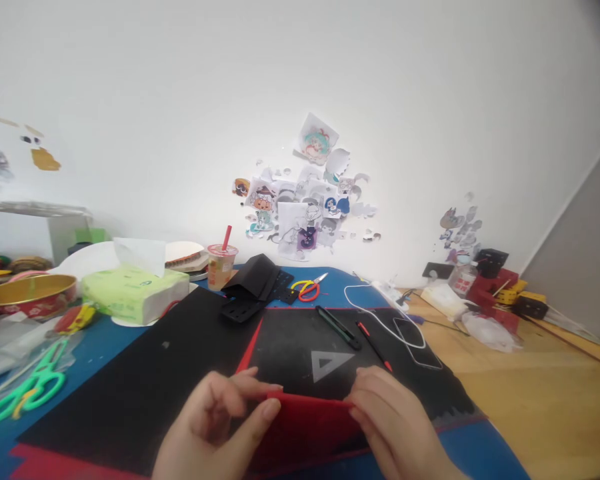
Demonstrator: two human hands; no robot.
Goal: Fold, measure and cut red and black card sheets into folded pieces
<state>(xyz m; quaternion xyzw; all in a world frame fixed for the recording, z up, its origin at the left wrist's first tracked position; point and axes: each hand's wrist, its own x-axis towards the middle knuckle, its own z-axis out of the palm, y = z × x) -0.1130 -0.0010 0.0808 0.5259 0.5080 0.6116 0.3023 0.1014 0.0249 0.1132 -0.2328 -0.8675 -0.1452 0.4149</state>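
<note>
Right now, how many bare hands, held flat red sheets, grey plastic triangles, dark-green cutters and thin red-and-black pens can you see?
Bare hands, left hand and right hand: 2
Held flat red sheet: 1
Grey plastic triangle: 1
Dark-green cutter: 1
Thin red-and-black pen: 1
Total: 6

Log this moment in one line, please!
left hand: pinching red sheet | right hand: holding its other end | ahead: triangle ruler

Red sheet (pixel 307 427) smooth, paper-like, low sheen, black sheet (pixel 130 363) matt, triangle ruler (pixel 337 361) translucent plastic, scissors (pixel 321 279) metal blades, smooth plastic handles, bowl (pixel 40 307) glossy, metal-looking, tissue pack (pixel 115 290) thin plastic film, cup (pixel 220 270) clear plastic, table (pixel 545 393) smooth wood, slight sheen
</note>
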